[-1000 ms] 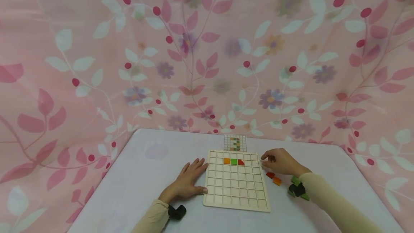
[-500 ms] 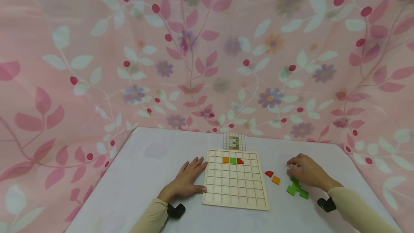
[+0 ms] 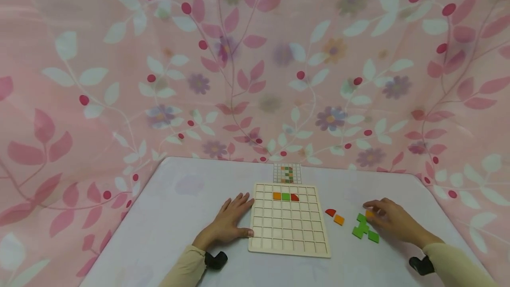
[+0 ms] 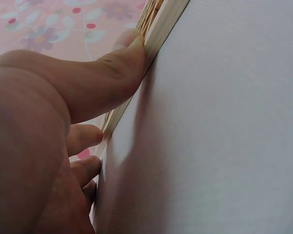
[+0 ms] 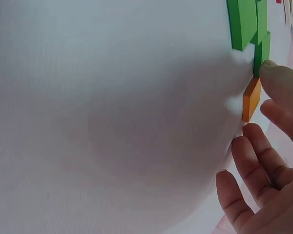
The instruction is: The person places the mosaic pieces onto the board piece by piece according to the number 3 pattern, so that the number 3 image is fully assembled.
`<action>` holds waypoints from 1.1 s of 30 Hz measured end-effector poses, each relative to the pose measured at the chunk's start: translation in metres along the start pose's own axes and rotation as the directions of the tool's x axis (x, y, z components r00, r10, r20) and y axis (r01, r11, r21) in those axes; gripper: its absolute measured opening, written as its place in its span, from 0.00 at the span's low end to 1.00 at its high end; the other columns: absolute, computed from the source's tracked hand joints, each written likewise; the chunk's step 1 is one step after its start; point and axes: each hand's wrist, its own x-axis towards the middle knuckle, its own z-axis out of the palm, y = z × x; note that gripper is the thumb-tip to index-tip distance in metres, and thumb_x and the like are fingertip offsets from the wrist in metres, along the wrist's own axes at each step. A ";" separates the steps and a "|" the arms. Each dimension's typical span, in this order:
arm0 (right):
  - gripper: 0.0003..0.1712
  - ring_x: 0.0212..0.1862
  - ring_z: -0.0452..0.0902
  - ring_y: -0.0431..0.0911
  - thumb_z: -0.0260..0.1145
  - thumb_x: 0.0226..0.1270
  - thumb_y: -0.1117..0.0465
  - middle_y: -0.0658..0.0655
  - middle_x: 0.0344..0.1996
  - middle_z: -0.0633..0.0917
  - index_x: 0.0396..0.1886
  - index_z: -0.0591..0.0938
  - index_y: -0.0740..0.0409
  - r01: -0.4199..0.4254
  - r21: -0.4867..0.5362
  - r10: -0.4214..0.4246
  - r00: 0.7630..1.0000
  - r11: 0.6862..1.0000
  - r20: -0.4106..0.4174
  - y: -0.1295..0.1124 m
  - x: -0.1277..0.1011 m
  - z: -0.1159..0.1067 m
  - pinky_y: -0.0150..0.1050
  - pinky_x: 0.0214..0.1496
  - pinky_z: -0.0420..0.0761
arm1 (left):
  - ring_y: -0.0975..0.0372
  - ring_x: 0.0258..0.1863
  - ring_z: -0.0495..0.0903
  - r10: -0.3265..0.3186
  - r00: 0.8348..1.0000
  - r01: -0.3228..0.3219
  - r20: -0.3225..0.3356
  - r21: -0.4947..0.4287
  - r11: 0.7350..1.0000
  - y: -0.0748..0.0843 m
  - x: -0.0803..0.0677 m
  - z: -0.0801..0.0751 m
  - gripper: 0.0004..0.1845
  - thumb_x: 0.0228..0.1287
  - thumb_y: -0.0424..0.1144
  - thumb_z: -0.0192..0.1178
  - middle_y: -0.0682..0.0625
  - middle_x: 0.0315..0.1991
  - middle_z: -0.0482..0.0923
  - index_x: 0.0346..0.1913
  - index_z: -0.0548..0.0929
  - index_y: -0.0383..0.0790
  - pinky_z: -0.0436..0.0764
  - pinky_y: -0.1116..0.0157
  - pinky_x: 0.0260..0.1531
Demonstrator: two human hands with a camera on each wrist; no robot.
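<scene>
Orange tile point(image 3: 369, 213), a small flat square piece, sits on the white surface point(image 3: 179, 216) at the fingertips of the right hand point(image 3: 392, 221), which pinches it between thumb and forefinger. In the right wrist view the tile point(image 5: 252, 99) appears edge-on as a thin orange slab just beside a green piece, with its long edge running toward the fingers point(image 5: 278, 85).

Nearest the person, both cream sleeves come in from the bottom edge. The left hand point(image 3: 227, 223) lies flat and relaxed on the surface, its thumb point(image 4: 122, 63) pressed against the left edge of the wooden grid board point(image 3: 288, 238).

Counted loose pieces right of the board: three green square tiles point(image 3: 363, 228) clustered and touching one another, one more orange square point(image 3: 339, 219), and one red quarter-round piece point(image 3: 330, 212), these two lying just beside each other between board and green cluster.

On the board, three pieces fill one row near its far edge: one orange, one green, one red point(image 3: 285, 196), side by side. The remaining cells are bare wood.

Beyond the board lies one small pattern card point(image 3: 287, 173) with a coloured column on a grid. A pink curtain printed with leaves and flowers point(image 3: 255, 65) hangs behind.
</scene>
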 end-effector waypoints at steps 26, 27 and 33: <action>0.11 0.41 0.73 0.39 0.73 0.60 0.55 0.44 0.39 0.80 0.44 0.89 0.40 0.057 -0.024 -0.057 0.998 0.998 -0.013 -0.021 0.004 0.008 0.34 0.43 0.81 | 0.45 0.78 0.44 -0.012 1.000 0.012 0.015 0.010 1.000 -0.001 0.001 0.000 0.50 0.57 0.59 0.68 0.41 0.78 0.50 0.77 0.59 0.42 0.42 0.38 0.73; 0.11 0.41 0.74 0.39 0.73 0.60 0.55 0.44 0.39 0.80 0.44 0.89 0.40 0.060 -0.027 -0.060 0.998 0.998 -0.008 -0.022 0.004 0.008 0.34 0.42 0.81 | 0.45 0.78 0.44 -0.013 1.000 0.013 0.014 0.008 1.000 -0.002 0.001 0.001 0.50 0.56 0.59 0.68 0.41 0.78 0.50 0.77 0.59 0.42 0.42 0.38 0.73; 0.15 0.39 0.73 0.38 0.74 0.59 0.57 0.44 0.39 0.80 0.47 0.89 0.43 0.088 -0.099 -0.087 0.996 0.991 0.014 -0.028 0.003 0.009 0.36 0.42 0.83 | 0.46 0.79 0.44 -0.018 1.000 0.017 0.009 0.012 1.000 -0.004 0.001 0.003 0.50 0.56 0.60 0.67 0.42 0.79 0.50 0.77 0.59 0.42 0.43 0.38 0.72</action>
